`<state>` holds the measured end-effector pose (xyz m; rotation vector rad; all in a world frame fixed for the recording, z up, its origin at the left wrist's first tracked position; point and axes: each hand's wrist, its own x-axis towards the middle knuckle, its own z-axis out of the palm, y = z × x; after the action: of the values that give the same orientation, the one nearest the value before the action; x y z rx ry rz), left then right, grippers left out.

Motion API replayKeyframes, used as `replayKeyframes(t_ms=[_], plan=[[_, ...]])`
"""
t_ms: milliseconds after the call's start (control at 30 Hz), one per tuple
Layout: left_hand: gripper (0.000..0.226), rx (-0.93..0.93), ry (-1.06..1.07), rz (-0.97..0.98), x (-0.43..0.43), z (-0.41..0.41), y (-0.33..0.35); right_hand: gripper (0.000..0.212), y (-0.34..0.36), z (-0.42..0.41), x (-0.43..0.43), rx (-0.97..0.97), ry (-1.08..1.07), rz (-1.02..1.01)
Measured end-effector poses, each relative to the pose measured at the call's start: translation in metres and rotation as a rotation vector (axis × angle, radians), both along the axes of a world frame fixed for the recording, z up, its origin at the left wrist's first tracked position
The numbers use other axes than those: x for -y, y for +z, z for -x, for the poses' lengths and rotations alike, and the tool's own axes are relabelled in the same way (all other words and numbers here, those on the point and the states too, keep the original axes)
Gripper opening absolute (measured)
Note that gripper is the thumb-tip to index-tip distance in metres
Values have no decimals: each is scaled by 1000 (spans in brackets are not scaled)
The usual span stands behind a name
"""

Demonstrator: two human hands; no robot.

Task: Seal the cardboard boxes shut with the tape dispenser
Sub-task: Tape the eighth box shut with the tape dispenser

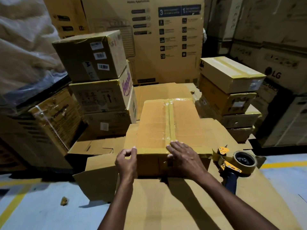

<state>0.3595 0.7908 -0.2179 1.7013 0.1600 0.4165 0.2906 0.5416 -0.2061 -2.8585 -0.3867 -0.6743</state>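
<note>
A closed cardboard box [154, 123] lies in front of me on flattened cardboard, with a strip of clear tape [169, 118] running along its top seam and over the near edge. My right hand [182, 156] lies flat with straight fingers on the box's near top edge, pressing where the tape ends. My left hand [127, 161] hovers at the box's near left corner, fingers loosely curled and holding nothing. The tape dispenser [235, 163], yellow with a dark handle and a roll of tape, lies on the cardboard to the right of the box, untouched.
Flattened cardboard sheets [166, 205] cover the floor under me. Stacks of boxes stand at the left [99, 70] and right [230, 80]. A large printed carton [166, 39] closes off the back. Pale floor with yellow lines [10, 206] shows at both sides.
</note>
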Motion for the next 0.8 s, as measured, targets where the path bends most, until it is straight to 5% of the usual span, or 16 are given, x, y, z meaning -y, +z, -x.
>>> replayKeyframes(t_ms=[133,300,433,567,733,800], plan=[[22,-16,-16,47,4,1,-2,85,-7,30,69,114,-68,-4],[21,-19,24,68,11,10,1,99,-19,49,114,34,-116,-198],[17,-19,43,64,12,13,4,83,-18,49,112,62,-178,-390],[17,-59,46,75,10,11,4,65,2,58,115,-144,-317,-852],[25,-293,-129,231,5,10,21,39,13,65,125,-421,-167,-1182],[24,-440,-264,301,3,11,38,49,14,67,124,-486,-177,-1326]])
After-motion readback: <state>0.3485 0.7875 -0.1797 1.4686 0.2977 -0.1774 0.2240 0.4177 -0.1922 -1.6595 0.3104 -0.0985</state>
